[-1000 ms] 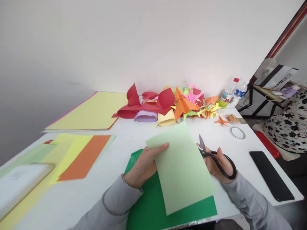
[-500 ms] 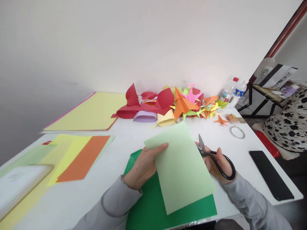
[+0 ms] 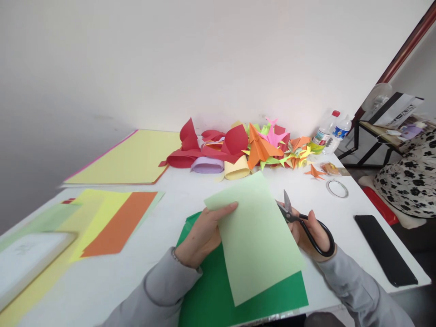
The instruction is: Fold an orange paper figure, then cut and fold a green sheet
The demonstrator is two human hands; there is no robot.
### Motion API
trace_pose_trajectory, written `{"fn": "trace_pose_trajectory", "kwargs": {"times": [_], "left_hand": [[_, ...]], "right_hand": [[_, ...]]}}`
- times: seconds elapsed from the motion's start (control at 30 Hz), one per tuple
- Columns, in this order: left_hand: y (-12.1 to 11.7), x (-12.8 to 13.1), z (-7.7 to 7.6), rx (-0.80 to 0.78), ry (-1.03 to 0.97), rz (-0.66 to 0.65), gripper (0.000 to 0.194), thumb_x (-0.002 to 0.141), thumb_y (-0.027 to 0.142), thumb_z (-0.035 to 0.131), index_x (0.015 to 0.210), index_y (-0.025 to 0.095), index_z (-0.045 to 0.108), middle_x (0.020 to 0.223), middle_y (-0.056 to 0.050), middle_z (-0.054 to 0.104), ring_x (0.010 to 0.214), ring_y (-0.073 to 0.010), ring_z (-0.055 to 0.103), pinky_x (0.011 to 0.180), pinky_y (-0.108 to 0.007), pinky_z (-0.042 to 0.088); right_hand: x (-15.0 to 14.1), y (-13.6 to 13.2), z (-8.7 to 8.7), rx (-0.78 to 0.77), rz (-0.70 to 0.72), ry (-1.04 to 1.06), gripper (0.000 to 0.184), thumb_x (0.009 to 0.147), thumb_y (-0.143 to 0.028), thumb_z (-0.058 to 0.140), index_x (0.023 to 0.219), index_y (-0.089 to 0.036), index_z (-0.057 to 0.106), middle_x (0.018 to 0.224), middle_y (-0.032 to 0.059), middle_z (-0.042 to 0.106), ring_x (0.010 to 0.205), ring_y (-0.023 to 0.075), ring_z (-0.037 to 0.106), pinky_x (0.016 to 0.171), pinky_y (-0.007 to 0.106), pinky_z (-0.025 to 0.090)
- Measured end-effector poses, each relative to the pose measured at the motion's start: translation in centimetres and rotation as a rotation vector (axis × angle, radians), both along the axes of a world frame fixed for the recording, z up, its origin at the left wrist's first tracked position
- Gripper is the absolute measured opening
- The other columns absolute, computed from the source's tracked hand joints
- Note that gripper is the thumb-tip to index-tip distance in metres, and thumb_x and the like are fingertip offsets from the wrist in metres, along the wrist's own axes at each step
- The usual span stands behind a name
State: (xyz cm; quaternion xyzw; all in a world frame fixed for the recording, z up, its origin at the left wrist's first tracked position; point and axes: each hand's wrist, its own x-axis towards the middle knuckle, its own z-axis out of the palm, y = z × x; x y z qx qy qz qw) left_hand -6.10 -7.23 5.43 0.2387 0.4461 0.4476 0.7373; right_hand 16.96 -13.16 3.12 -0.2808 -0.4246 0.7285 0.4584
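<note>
My left hand (image 3: 204, 234) pinches the left side of a pale green sheet of paper (image 3: 257, 245), thumb on top. Black-handled scissors (image 3: 303, 222) are in my right hand (image 3: 311, 236), blades parted and pointing up and left at the sheet's right edge. One blade stands up in front; the other runs toward the paper, and I cannot tell whether it touches. Some of my right fingers are hidden behind the sheet and handles. Beneath the held paper lies a dark green sheet (image 3: 211, 290) at the table's front edge.
Folded paper shapes, red (image 3: 184, 156) and orange (image 3: 260, 147), pile up by the wall. Large yellow sheets (image 3: 126, 156) and strips, one orange (image 3: 119, 222), lie left near a white box (image 3: 30, 259). Rightward are bottles (image 3: 322, 134), a tape roll (image 3: 337, 188), a black phone-like slab (image 3: 384, 250) and a person's patterned clothing (image 3: 408, 175).
The pale green sheet and the scissors have shifted very slightly to the left. Both hands keep their hold, and the view has moved a little.
</note>
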Motion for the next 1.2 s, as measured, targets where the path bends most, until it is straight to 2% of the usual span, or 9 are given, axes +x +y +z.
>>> {"fn": "trace_pose_trajectory", "kwargs": {"times": [0.2, 0.37, 0.43, 0.5, 0.63, 0.8, 0.93, 1.03, 1.2], "left_hand": [[-0.3, 0.2, -0.2, 0.012, -0.021, -0.027, 0.025, 0.069, 0.014, 0.077, 0.093, 0.013, 0.072, 0.096, -0.012, 0.076, 0.081, -0.0286, 0.073, 0.071, -0.037, 0.062], [-0.5, 0.5, -0.4, 0.012, -0.003, -0.048, 0.024, 0.069, 0.017, 0.078, 0.092, 0.015, 0.072, 0.098, -0.012, 0.076, 0.085, -0.029, 0.073, 0.075, -0.037, 0.062], [-0.5, 0.4, -0.6, 0.014, 0.005, -0.047, 0.025, 0.068, 0.018, 0.079, 0.092, 0.015, 0.073, 0.099, -0.011, 0.075, 0.086, -0.0291, 0.073, 0.075, -0.037, 0.062], [-0.4, 0.4, -0.7, 0.016, 0.013, -0.042, 0.025, 0.068, 0.019, 0.08, 0.092, 0.015, 0.073, 0.101, -0.011, 0.075, 0.087, -0.0292, 0.072, 0.076, -0.037, 0.062], [-0.3, 0.3, -0.7, 0.021, 0.015, -0.049, 0.026, 0.068, 0.02, 0.08, 0.092, 0.014, 0.072, 0.101, -0.012, 0.075, 0.087, -0.0296, 0.072, 0.076, -0.037, 0.062], [-0.4, 0.3, -0.1, 0.012, 0.011, -0.03, 0.027, 0.068, 0.018, 0.079, 0.094, 0.013, 0.072, 0.1, -0.013, 0.075, 0.087, -0.0301, 0.072, 0.071, -0.036, 0.062], [-0.2, 0.1, 0.1, 0.01, 0.005, 0.036, 0.028, 0.068, 0.014, 0.077, 0.096, 0.012, 0.071, 0.092, -0.012, 0.076, 0.085, -0.0298, 0.073, 0.073, -0.036, 0.062], [0.1, 0.0, 0.0, 0.005, -0.013, 0.069, 0.03, 0.069, 0.01, 0.074, 0.099, 0.011, 0.07, 0.09, -0.012, 0.076, 0.08, -0.0289, 0.073, 0.068, -0.035, 0.063], [0.4, 0.0, -0.1, -0.049, -0.016, 0.086, 0.027, 0.074, 0.007, 0.069, 0.101, 0.011, 0.07, 0.088, -0.012, 0.076, 0.077, -0.0277, 0.073, 0.07, -0.036, 0.063]], "right_hand": [[0.1, -0.1, -0.3, -0.013, 0.001, -0.008, 0.084, 0.081, -0.078, 0.036, 0.14, -0.02, 0.04, 0.081, 0.0056, 0.069, 0.056, 0.0168, 0.056, 0.062, 0.03, 0.041], [-0.4, -0.1, 0.6, -0.033, 0.019, -0.019, 0.087, 0.078, -0.08, 0.041, 0.141, -0.02, 0.037, 0.1, 0.0098, 0.069, 0.076, 0.0225, 0.063, 0.071, 0.034, 0.044], [-0.4, 0.0, 0.6, -0.044, 0.017, -0.014, 0.088, 0.077, -0.08, 0.04, 0.141, -0.02, 0.037, 0.096, 0.009, 0.069, 0.075, 0.0224, 0.063, 0.071, 0.034, 0.044], [-0.4, 0.0, 0.5, -0.042, -0.007, -0.013, 0.085, 0.078, -0.08, 0.039, 0.139, -0.019, 0.04, 0.083, 0.0058, 0.068, 0.066, 0.0204, 0.06, 0.07, 0.032, 0.043], [-0.3, -0.1, 0.4, -0.011, -0.048, -0.01, 0.08, 0.08, -0.077, 0.04, 0.135, -0.018, 0.046, 0.063, -0.0002, 0.059, 0.058, 0.0181, 0.054, 0.066, 0.03, 0.041], [-0.6, -0.1, 1.0, -0.014, -0.027, -0.013, 0.085, 0.078, -0.078, 0.044, 0.138, -0.018, 0.044, 0.071, 0.0023, 0.064, 0.057, 0.017, 0.054, 0.061, 0.029, 0.041], [0.0, 0.1, 1.9, 0.028, -0.097, 0.003, 0.085, 0.08, -0.078, 0.041, 0.14, -0.018, 0.043, 0.062, 0.0001, 0.06, 0.048, 0.0146, 0.05, 0.05, 0.027, 0.037], [0.6, 0.3, 2.6, 0.015, -0.113, 0.027, 0.086, 0.081, -0.079, 0.034, 0.142, -0.02, 0.039, 0.06, -0.0015, 0.057, 0.043, 0.0134, 0.048, 0.048, 0.027, 0.038], [0.9, 0.1, 2.1, 0.048, -0.019, 0.005, 0.088, 0.083, -0.079, 0.03, 0.143, -0.015, 0.039, 0.058, 0.0009, 0.06, 0.042, 0.0142, 0.05, 0.047, 0.027, 0.037]]}}
